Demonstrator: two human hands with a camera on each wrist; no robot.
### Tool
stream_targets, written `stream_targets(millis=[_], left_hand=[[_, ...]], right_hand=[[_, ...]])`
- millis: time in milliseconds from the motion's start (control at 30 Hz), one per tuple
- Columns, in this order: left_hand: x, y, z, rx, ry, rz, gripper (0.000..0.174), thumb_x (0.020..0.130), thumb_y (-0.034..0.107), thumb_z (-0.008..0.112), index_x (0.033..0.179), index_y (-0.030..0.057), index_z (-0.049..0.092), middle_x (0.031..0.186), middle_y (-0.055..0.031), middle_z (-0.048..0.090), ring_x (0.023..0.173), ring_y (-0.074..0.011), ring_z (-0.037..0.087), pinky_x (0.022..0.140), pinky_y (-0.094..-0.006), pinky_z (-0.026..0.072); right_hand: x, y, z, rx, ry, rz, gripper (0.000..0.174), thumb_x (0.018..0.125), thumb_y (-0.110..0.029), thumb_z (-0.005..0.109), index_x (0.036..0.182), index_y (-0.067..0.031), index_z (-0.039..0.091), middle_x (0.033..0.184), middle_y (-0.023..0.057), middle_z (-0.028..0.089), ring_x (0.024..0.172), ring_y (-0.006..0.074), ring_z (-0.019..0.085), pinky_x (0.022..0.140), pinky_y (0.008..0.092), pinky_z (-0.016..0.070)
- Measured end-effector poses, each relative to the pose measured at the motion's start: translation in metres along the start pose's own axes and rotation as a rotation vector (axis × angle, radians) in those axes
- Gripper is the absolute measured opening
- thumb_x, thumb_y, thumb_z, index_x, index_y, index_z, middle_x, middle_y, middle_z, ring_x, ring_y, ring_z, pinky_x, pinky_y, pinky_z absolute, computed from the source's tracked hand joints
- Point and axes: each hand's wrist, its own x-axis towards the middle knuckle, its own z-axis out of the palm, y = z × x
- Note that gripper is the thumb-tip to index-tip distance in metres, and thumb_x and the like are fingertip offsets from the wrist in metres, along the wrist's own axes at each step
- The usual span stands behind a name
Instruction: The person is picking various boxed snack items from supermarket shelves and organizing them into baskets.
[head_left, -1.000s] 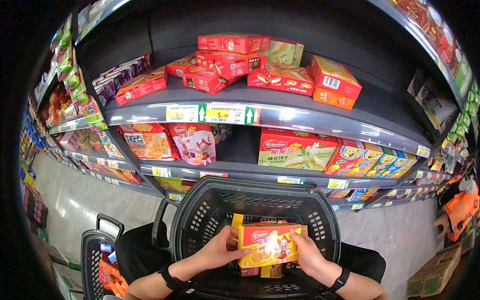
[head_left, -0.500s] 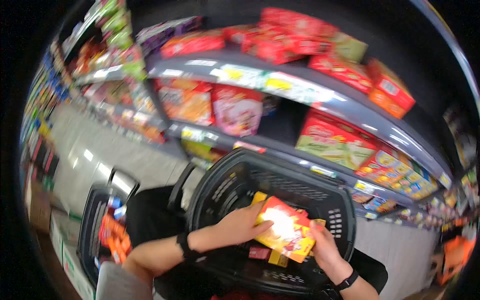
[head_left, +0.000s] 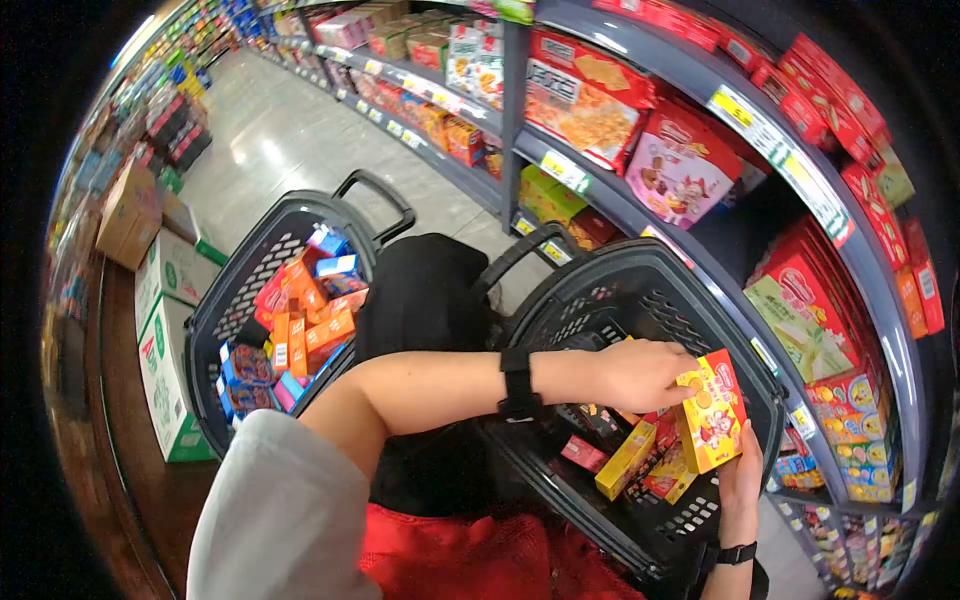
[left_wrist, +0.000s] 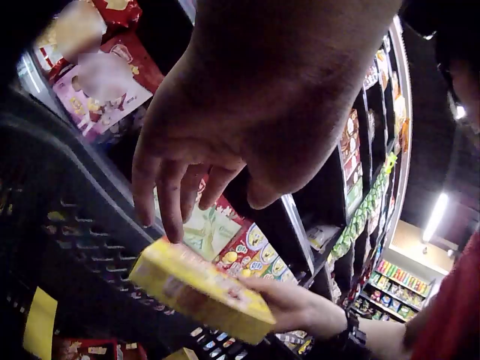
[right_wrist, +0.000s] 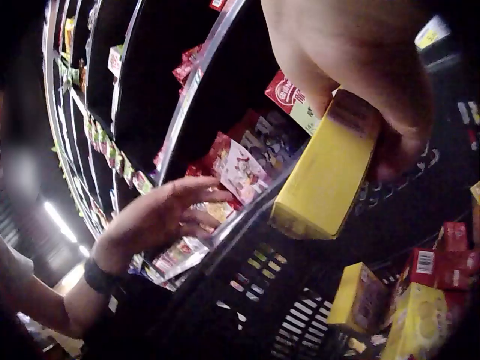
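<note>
My right hand [head_left: 740, 475] grips the right edge of a yellow and red biscuit box [head_left: 715, 410], tilted over a black shopping basket [head_left: 690, 290]. Just off the box's other end is my left hand [left_wrist: 210, 127], fingers loosely bent and holding nothing; the right wrist view shows a gap between that hand and the box. In the head view the left hand overlaps the box's upper left edge. Down in the basket lie another yellow box [head_left: 627, 460], a small red box [head_left: 585, 453] and several other packs.
A second black basket [head_left: 255, 265], loaded with orange and blue packs [head_left: 305, 325], stands on my left. Shelves with snack bags [head_left: 685, 165] and biscuit boxes [head_left: 810, 300] run along the right. White and green cartons [head_left: 170, 380] sit at the far left, beside the aisle floor [head_left: 270, 140].
The head view has swung left, bringing the second basket and aisle further in. My left hand has let go of the biscuit box, which both hands held before; the right hand still holds it.
</note>
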Motion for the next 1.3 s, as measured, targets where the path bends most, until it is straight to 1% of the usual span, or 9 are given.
stream_targets(millis=[133, 233, 333, 467, 533, 667, 733, 900, 1300], left_hand=[[-0.004, 0.021, -0.049, 0.023, 0.135, 0.134, 0.036, 0.082, 0.025, 0.054, 0.107, -0.0012, 0.053, 0.104, -0.0208, 0.056, 0.095, -0.0356, 0.054, 0.082, -0.0414, 0.0444], [-0.061, 0.048, -0.115, 0.09, 0.555, 0.226, 0.03, 0.083, 0.018, 0.054, 0.108, 0.0004, 0.053, 0.099, -0.018, 0.058, 0.093, -0.0274, 0.057, 0.081, -0.0349, 0.0453], [-0.17, 0.042, -0.161, -0.009, 0.688, -0.152, 0.029, 0.089, 0.009, 0.045, 0.116, 0.0009, 0.05, 0.11, -0.0074, 0.057, 0.099, -0.0135, 0.054, 0.088, -0.0271, 0.0405], [-0.324, -0.009, -0.158, 0.654, 0.622, -0.794, 0.028, 0.086, 0.01, 0.049, 0.112, -0.0005, 0.051, 0.104, -0.0155, 0.058, 0.095, -0.0246, 0.057, 0.084, -0.0308, 0.0434], [-0.39, -0.023, -0.127, 0.684, 0.482, -1.041, 0.034, 0.083, 0.024, 0.056, 0.109, 0.0009, 0.053, 0.099, -0.0202, 0.058, 0.093, -0.0347, 0.056, 0.08, -0.0395, 0.0451], [-0.396, 0.001, -0.057, 0.261, 0.136, -1.357, 0.057, 0.074, 0.034, 0.066, 0.115, 0.0005, 0.045, 0.097, -0.022, 0.056, 0.087, -0.0357, 0.057, 0.074, -0.0414, 0.0465], [-0.387, 0.003, -0.03, 0.521, 0.413, -1.163, 0.061, 0.068, 0.036, 0.071, 0.11, 0.0006, 0.045, 0.089, -0.0227, 0.056, 0.087, -0.0356, 0.057, 0.071, -0.0419, 0.0466], [-0.391, -0.021, -0.022, 0.542, 0.509, -1.142, 0.041, 0.062, 0.012, 0.064, 0.098, 0.0033, 0.047, 0.081, -0.0168, 0.058, 0.075, -0.0353, 0.058, 0.062, -0.0424, 0.0473], [-0.435, -0.022, -0.02, 0.691, 0.481, -0.986, 0.039, 0.06, 0.011, 0.063, 0.096, 0.0072, 0.049, 0.078, -0.0148, 0.06, 0.074, -0.0331, 0.059, 0.062, -0.0409, 0.0475]], right_hand=[[0.021, 0.031, -0.026, -0.157, 0.108, 0.052, 0.04, 0.085, -0.016, 0.049, 0.122, -0.0039, 0.041, 0.112, 0.0106, 0.054, 0.099, 0.0233, 0.054, 0.083, 0.0371, 0.0447], [0.016, 0.037, -0.02, -0.211, 0.015, 0.188, 0.04, 0.086, -0.014, 0.048, 0.124, -0.004, 0.04, 0.112, 0.011, 0.054, 0.1, 0.0229, 0.054, 0.082, 0.0364, 0.0444], [0.012, 0.038, -0.013, -0.245, -0.119, 0.177, 0.042, 0.086, -0.009, 0.047, 0.126, -0.0032, 0.037, 0.117, 0.0123, 0.052, 0.102, 0.0221, 0.053, 0.086, 0.0348, 0.0418], [0.026, 0.054, -0.024, -0.489, 0.112, 0.121, 0.048, 0.083, -0.007, 0.049, 0.128, -0.002, 0.035, 0.128, 0.0146, 0.044, 0.11, 0.0219, 0.048, 0.092, 0.0323, 0.0358], [0.036, 0.068, -0.047, -0.502, 0.173, 0.152, 0.044, 0.083, -0.014, 0.052, 0.126, -0.0098, 0.042, 0.122, 0.0057, 0.049, 0.104, 0.0153, 0.048, 0.088, 0.0335, 0.0359], [0.039, 0.073, -0.039, -0.469, 0.073, 0.234, 0.049, 0.082, -0.013, 0.053, 0.128, -0.0051, 0.038, 0.127, 0.0122, 0.044, 0.112, 0.0209, 0.045, 0.092, 0.0342, 0.0344], [0.035, 0.074, -0.026, -0.553, 0.006, 0.271, 0.046, 0.082, -0.014, 0.054, 0.126, -0.0061, 0.041, 0.124, 0.0095, 0.047, 0.111, 0.0192, 0.046, 0.089, 0.0327, 0.0353], [0.026, 0.078, -0.006, -0.652, -0.097, 0.309, 0.039, 0.085, -0.014, 0.051, 0.123, -0.0062, 0.044, 0.118, 0.0051, 0.049, 0.1, 0.0146, 0.049, 0.086, 0.0303, 0.0381], [0.0, 0.088, -0.009, -0.653, -0.246, 0.329, 0.032, 0.086, -0.011, 0.048, 0.118, -0.0056, 0.048, 0.116, 0.0065, 0.05, 0.104, 0.0187, 0.052, 0.084, 0.0324, 0.043]])
